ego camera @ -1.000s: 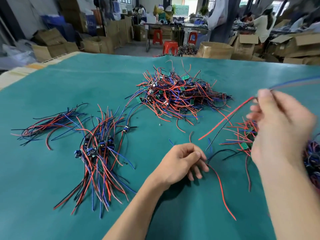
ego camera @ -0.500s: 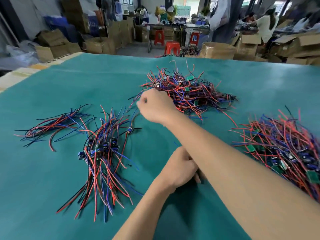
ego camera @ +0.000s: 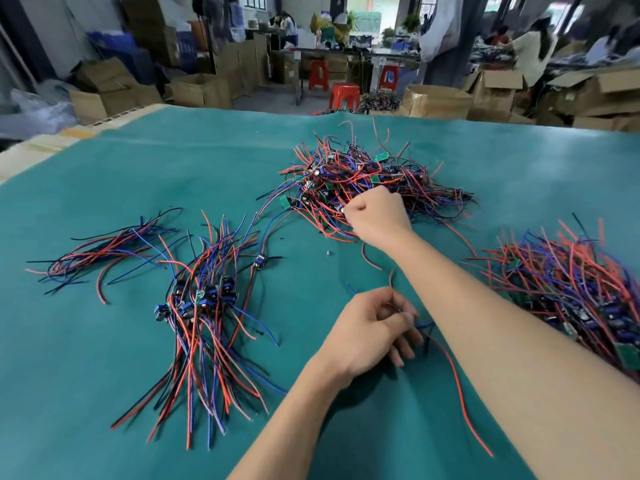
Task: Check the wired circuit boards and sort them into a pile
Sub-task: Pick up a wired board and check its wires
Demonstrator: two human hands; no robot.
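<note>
Right-hand pile of wired boards (ego camera: 571, 292) cut off at frame edge; background workers (ego camera: 526, 53) blurred.

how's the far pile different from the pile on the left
The far pile is a tangled heap with wires running every way; the left pile lies combed, wires roughly parallel. The right hand reaches into the far pile; no hand touches the left pile. Both hold boards with red, blue and black wires.

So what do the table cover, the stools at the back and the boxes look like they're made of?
Table cover: probably matte teal vinyl or rubbery sheet; it ripples at the far edge and shows a faint sheen. Stools: likely moulded red plastic, going by the uniform glossy colour. Boxes: brown corrugated cardboard with open flaps.
</note>
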